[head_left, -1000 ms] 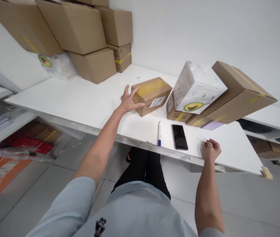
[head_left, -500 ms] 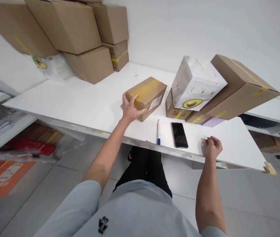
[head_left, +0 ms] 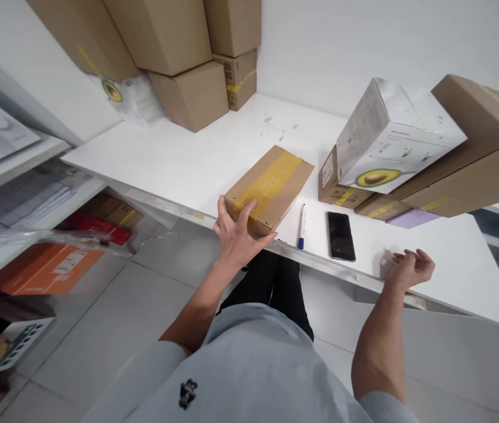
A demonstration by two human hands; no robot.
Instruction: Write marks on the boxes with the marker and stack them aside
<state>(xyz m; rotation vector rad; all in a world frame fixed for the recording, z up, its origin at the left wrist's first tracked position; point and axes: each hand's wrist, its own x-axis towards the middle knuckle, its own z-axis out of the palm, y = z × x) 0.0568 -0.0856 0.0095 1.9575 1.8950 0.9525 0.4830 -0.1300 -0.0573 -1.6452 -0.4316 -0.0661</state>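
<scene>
My left hand (head_left: 236, 235) grips the near corner of a small cardboard box (head_left: 271, 187) sealed with yellow tape, which lies flat at the front edge of the white table (head_left: 179, 164). My right hand (head_left: 408, 268) hovers at the table's front edge to the right, its fingers loosely curled with nothing in them. Between the hands lie a white pen with a blue cap (head_left: 301, 226) and a black phone (head_left: 340, 235), screen up.
A white box with an avocado picture (head_left: 390, 138) leans on small and large cardboard boxes (head_left: 465, 158) at the right. More cartons (head_left: 179, 53) are stacked at the back left. Shelves with orange and red packages (head_left: 47, 267) stand to the left.
My left hand reached the taped box, closed on its corner and pulled it toward the table's front edge. The view has shifted left and closer. My right hand stayed near the edge.
</scene>
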